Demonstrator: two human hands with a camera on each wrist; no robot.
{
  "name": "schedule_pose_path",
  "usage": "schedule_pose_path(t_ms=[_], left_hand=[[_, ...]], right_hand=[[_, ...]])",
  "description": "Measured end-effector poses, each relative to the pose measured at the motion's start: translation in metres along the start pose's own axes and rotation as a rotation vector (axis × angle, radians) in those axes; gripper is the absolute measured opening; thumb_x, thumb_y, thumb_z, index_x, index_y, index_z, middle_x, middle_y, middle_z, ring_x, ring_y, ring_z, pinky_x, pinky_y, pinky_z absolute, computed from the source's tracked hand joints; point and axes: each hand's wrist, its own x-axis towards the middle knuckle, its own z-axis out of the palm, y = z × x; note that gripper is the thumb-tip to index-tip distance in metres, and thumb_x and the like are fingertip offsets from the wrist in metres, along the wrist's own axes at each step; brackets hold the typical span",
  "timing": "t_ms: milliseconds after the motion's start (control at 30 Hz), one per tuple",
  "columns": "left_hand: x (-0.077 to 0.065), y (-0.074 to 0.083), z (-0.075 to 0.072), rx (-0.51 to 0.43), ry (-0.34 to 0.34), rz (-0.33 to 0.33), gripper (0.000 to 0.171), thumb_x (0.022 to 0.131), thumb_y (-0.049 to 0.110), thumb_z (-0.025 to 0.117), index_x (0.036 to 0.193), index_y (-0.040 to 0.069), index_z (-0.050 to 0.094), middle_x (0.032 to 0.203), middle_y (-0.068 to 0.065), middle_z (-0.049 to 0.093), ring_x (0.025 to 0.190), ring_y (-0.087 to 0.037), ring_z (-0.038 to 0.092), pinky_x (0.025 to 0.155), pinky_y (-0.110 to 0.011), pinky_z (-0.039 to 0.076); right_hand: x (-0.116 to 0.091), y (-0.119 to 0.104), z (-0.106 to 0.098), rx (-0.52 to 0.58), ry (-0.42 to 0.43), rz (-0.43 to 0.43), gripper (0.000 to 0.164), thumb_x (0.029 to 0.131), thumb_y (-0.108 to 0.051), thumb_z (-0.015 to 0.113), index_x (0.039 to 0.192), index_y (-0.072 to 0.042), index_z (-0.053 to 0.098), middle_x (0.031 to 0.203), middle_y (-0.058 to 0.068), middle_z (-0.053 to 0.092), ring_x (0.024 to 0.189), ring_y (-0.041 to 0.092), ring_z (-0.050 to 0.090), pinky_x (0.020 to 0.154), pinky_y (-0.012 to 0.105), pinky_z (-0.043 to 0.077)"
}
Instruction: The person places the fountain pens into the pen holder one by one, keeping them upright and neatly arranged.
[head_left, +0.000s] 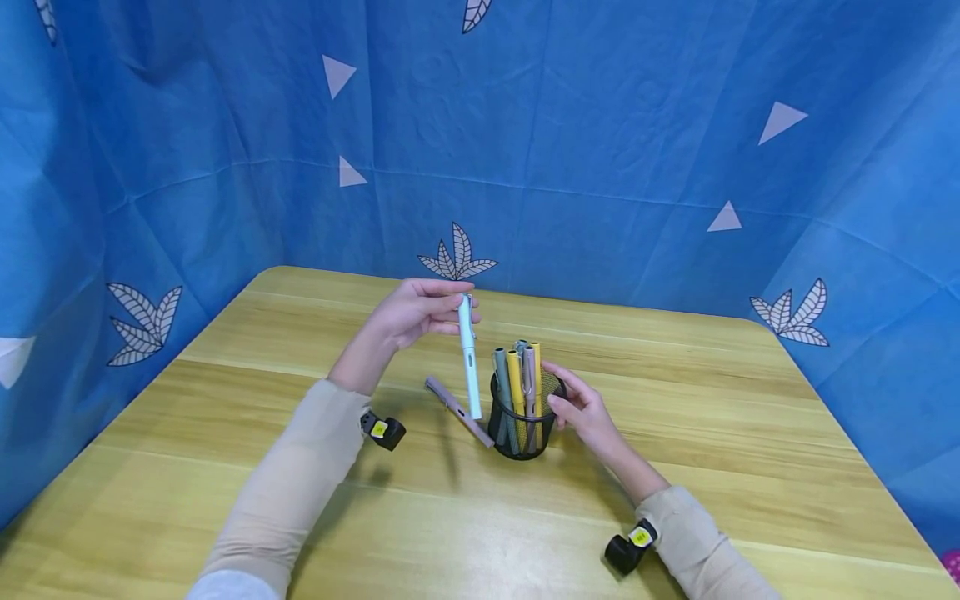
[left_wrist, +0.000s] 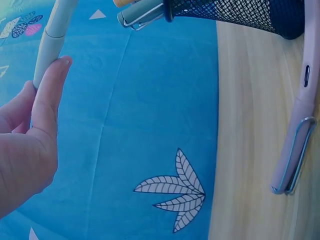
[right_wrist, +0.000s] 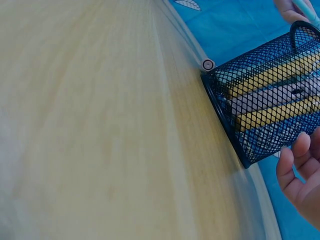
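Note:
My left hand (head_left: 423,312) pinches a pale blue capped pen (head_left: 470,367) near its upper end, thumb in front. The pen hangs nearly upright above the table, just left of the pen holder, and its lower end is free. In the left wrist view the thumb and fingers press on the pale pen (left_wrist: 52,37). A black mesh pen holder (head_left: 551,425) stands upright with several grey-green, yellow and mauve pens inside. My right hand (head_left: 588,412) holds its right side near the rim, thumb at the front; in the right wrist view the fingertips meet the mesh (right_wrist: 265,145).
A mauve pen (head_left: 459,412) lies slantwise on the wooden table (head_left: 480,533), its lower end close to the holder's base. Its metal clip shows in the left wrist view. A blue patterned cloth (head_left: 600,150) hangs behind the table and at both sides.

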Motion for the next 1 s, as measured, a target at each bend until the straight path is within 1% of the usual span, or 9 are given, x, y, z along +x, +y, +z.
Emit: schedule_pose_path(t_ms=[67, 133, 267, 333, 500, 633, 800, 900, 1000], left_hand=[[0.001, 0.001, 0.003, 0.017, 0.006, 0.001, 0.028, 0.089, -0.007, 0.047, 0.097, 0.008, 0.069, 0.090, -0.016, 0.065, 0.082, -0.030, 0.064, 0.070, -0.040, 0.050], [0.002, 0.001, 0.007, 0.034, 0.019, -0.002, 0.025, 0.089, -0.007, 0.048, 0.102, 0.004, 0.066, 0.089, -0.016, 0.066, 0.080, -0.029, 0.064, 0.070, -0.040, 0.050], [0.005, 0.001, 0.014, 0.078, 0.031, -0.008, 0.028, 0.088, -0.006, 0.049, 0.116, -0.008, 0.054, 0.087, -0.015, 0.066, 0.081, -0.028, 0.064, 0.070, -0.040, 0.050], [0.006, 0.000, 0.018, 0.103, 0.027, -0.001, 0.032, 0.088, -0.006, 0.050, 0.120, -0.010, 0.049, 0.088, -0.014, 0.066, 0.082, -0.028, 0.064, 0.071, -0.040, 0.050], [0.010, -0.002, 0.027, 0.143, 0.022, 0.032, 0.036, 0.085, -0.009, 0.053, 0.121, -0.010, 0.048, 0.093, -0.016, 0.065, 0.088, -0.032, 0.062, 0.075, -0.042, 0.049], [0.013, -0.005, 0.031, 0.172, 0.029, 0.070, 0.036, 0.083, -0.011, 0.054, 0.119, -0.010, 0.050, 0.094, -0.017, 0.065, 0.091, -0.035, 0.060, 0.075, -0.043, 0.049], [0.018, -0.010, 0.038, 0.254, 0.039, 0.122, 0.033, 0.082, -0.009, 0.057, 0.115, -0.009, 0.055, 0.093, -0.017, 0.065, 0.085, -0.029, 0.063, 0.073, -0.040, 0.050], [0.020, -0.012, 0.043, 0.299, 0.029, 0.151, 0.031, 0.081, -0.008, 0.058, 0.113, -0.008, 0.057, 0.093, -0.018, 0.065, 0.082, -0.027, 0.064, 0.072, -0.039, 0.051], [0.022, -0.014, 0.049, 0.333, 0.022, 0.165, 0.030, 0.081, -0.008, 0.059, 0.111, -0.009, 0.058, 0.093, -0.019, 0.064, 0.080, -0.026, 0.064, 0.071, -0.038, 0.051]], right_hand=[[0.000, 0.000, 0.000, 0.005, 0.001, 0.001, 0.047, 0.087, 0.000, 0.051, 0.131, 0.005, 0.037, 0.072, 0.008, 0.042, 0.057, 0.014, 0.047, 0.052, 0.029, 0.049], [0.000, 0.000, 0.000, 0.009, 0.002, 0.001, 0.047, 0.087, 0.000, 0.051, 0.131, 0.006, 0.037, 0.072, 0.007, 0.042, 0.056, 0.014, 0.047, 0.052, 0.028, 0.049], [0.000, 0.000, 0.000, 0.009, 0.000, -0.004, 0.046, 0.087, 0.001, 0.051, 0.131, 0.006, 0.037, 0.071, 0.007, 0.042, 0.056, 0.013, 0.047, 0.051, 0.027, 0.049], [0.001, -0.001, 0.000, 0.007, -0.002, -0.005, 0.046, 0.087, 0.001, 0.051, 0.131, 0.006, 0.037, 0.071, 0.006, 0.043, 0.056, 0.014, 0.047, 0.051, 0.027, 0.048], [0.000, -0.001, 0.000, 0.002, -0.005, -0.005, 0.046, 0.087, 0.000, 0.051, 0.131, 0.005, 0.037, 0.070, 0.006, 0.042, 0.056, 0.014, 0.047, 0.052, 0.027, 0.048], [0.000, -0.001, 0.000, -0.003, -0.007, -0.012, 0.046, 0.087, 0.001, 0.051, 0.131, 0.006, 0.037, 0.071, 0.006, 0.042, 0.056, 0.014, 0.047, 0.051, 0.027, 0.049], [0.001, -0.001, 0.001, 0.010, -0.008, -0.018, 0.046, 0.087, 0.003, 0.050, 0.131, 0.007, 0.036, 0.070, 0.006, 0.042, 0.056, 0.013, 0.047, 0.051, 0.027, 0.049], [0.000, -0.002, 0.001, 0.017, -0.009, -0.020, 0.046, 0.087, 0.003, 0.050, 0.131, 0.007, 0.036, 0.070, 0.006, 0.043, 0.056, 0.012, 0.047, 0.051, 0.027, 0.049], [0.001, -0.002, 0.001, 0.022, -0.010, -0.020, 0.046, 0.087, 0.003, 0.050, 0.131, 0.007, 0.036, 0.069, 0.006, 0.043, 0.055, 0.012, 0.047, 0.051, 0.027, 0.049]])
